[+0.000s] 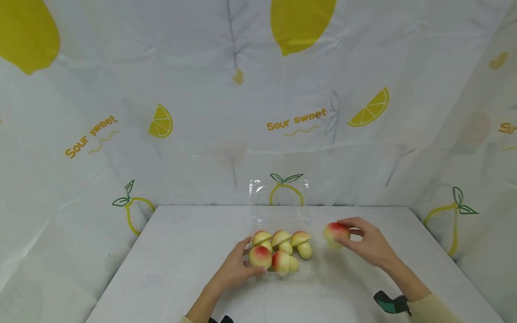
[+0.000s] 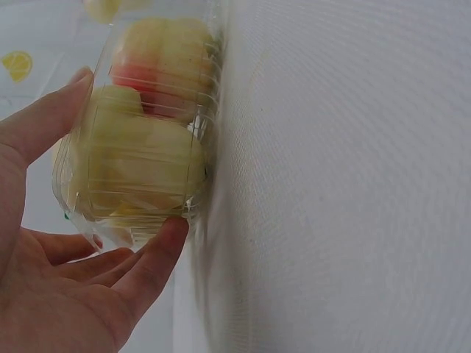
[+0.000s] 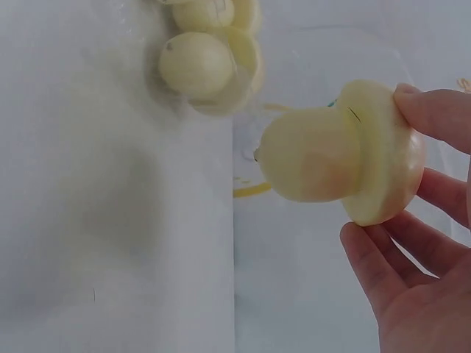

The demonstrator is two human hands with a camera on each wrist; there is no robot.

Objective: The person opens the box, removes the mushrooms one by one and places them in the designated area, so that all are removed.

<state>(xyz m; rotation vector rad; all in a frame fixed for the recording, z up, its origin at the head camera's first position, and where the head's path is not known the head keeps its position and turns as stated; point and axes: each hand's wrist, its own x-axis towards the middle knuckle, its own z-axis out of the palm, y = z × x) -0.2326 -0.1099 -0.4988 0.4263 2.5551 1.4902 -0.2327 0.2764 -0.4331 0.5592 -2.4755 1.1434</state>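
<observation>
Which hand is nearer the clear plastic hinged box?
Left. The left hand grips the left side of the box; the right hand is apart, to its right, holding a red-and-yellow mushroom-shaped piece.

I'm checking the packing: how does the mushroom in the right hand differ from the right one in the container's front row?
The held mushroom is up in the right hand; the front-row mushroom lies in the clear container. In the head view, the held mushroom's stem points down, while the front-row mushroom's stem points right. Both have yellow stems and yellow caps blushed red.
</observation>
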